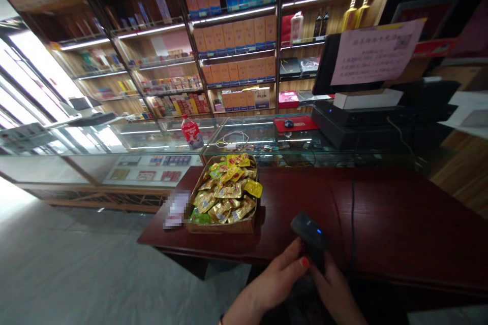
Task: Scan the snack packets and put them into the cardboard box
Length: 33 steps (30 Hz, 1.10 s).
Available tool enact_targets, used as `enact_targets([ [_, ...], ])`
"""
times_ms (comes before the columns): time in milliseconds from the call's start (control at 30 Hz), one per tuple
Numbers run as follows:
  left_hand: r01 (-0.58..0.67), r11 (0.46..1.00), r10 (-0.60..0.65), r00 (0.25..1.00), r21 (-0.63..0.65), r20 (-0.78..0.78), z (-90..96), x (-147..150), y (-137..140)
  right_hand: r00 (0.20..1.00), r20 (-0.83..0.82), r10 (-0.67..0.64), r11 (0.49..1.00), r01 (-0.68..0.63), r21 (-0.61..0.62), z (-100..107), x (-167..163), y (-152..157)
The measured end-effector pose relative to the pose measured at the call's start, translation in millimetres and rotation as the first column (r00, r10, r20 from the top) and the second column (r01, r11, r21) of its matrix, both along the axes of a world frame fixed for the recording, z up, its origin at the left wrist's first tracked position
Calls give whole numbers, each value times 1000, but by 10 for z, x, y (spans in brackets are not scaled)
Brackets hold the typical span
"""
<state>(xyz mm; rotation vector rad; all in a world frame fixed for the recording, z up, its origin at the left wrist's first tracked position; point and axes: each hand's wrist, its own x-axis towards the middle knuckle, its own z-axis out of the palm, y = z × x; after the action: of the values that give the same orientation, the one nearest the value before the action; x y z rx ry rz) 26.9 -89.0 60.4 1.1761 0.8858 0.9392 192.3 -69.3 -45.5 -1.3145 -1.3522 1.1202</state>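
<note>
A dark handheld barcode scanner [311, 233] with a small blue light is in front of me, above the near edge of a dark red wooden table [297, 198]. My right hand [332, 282] is closed round its handle, with most of the fingers hidden. From the left side, my left hand [277, 277] also grips it, thumb and forefinger against the body; the thumb has a red nail. To the left of the scanner stands an open cardboard box [224, 227] heaped with gold, yellow and green snack packets [229, 190].
A blurred-out paper [177, 209] lies left of the box. Behind the table runs a glass display counter [152, 137] with a red bottle-shaped pack [191, 132], a white cable [238, 137] and a mouse [288, 123]. A monitor [327, 63] stands at right; a cord crosses the table.
</note>
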Motion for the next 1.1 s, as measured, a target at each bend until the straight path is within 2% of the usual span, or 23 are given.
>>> enact_targets([
  [33,0,996,11,994,93,-113,71,-86,-8,999,-39,-2,1000,1,-27,39,120,23],
  [67,-65,978,109,968,197,-224,123,-204,-2,997,-71,-15,999,11,-51,73,254,44],
  [100,-211,924,309,902,318,-301,152,-347,15,995,-91,-46,997,40,-66,101,392,65],
  [133,-350,827,515,786,440,-343,162,-502,43,991,-95,-90,994,83,-75,125,525,90],
  [167,-471,698,695,629,539,-349,155,-657,76,986,-86,-143,988,137,-73,146,642,122],
  [200,-543,561,821,462,625,-336,134,-796,113,978,-74,-194,980,189,-65,167,736,165],
  [233,-535,440,896,311,721,-316,102,-908,152,968,-73,-238,971,235,-51,190,799,219],
  [267,-449,382,924,215,808,-318,61,-985,190,960,-91,-265,964,262,-43,214,829,284],
  [300,-341,376,927,139,862,-349,14,-1025,226,954,-126,-273,962,270,-42,238,825,356],
  [400,-36,483,874,-38,875,-484,-160,-990,328,928,-282,-245,969,243,-42,282,660,561],
  [467,31,533,840,-135,845,-525,-279,-957,394,913,-355,-200,979,199,-39,263,509,648],
  [567,48,572,811,-187,819,-555,-400,-1039,493,918,-376,-127,992,120,-41,165,368,692],
  [700,94,593,804,-138,800,-579,-430,-1238,588,934,-353,-45,999,39,-22,57,372,692],
  [833,85,594,804,-89,800,-588,-409,-1268,557,941,-337,-17,1000,8,-29,47,410,696],
  [900,33,557,830,-24,830,-557,-374,-1271,502,938,-344,-32,999,20,-37,47,413,696],
  [967,-68,458,889,33,886,-457,-301,-1324,460,937,-347,-50,998,36,-47,46,412,692],
  [1033,-158,347,937,19,924,-349,-191,-1437,463,942,-333,-51,998,36,-52,52,410,687],
  [1067,-171,326,943,-15,930,-334,-129,-1507,487,946,-322,-40,998,26,-49,60,410,685],
  [1100,-167,348,932,-46,923,-360,-70,-1578,522,950,-312,-24,999,12,-41,71,410,684],
])
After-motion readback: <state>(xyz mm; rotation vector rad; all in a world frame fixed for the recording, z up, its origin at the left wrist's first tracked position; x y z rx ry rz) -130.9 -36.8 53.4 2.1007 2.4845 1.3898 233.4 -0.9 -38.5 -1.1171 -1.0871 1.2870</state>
